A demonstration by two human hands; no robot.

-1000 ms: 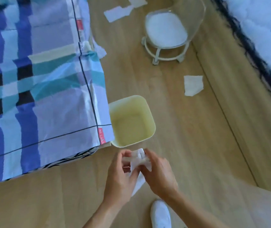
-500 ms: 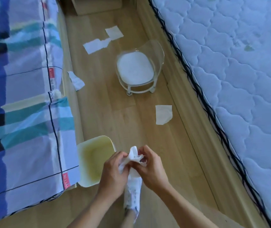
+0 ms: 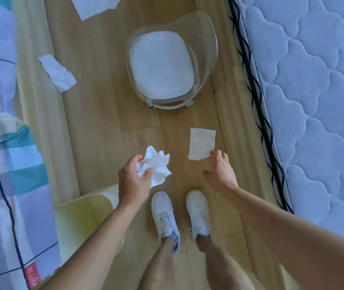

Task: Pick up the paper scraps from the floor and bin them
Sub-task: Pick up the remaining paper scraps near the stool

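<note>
Your hands: 0.5 s ago both pinched the crumpled paper wad together; now they have parted.
Left hand: it alone grips the wad now, above the far corner of the yellow bin.
Right hand: it has let go and moved right, fingers spread, tips at the flat scrap on the floor.
Your view: tipped further down, so both white shoes now show.

Wood floor: three flat paper scraps, clear stool, yellow bin, white shoes.
</note>
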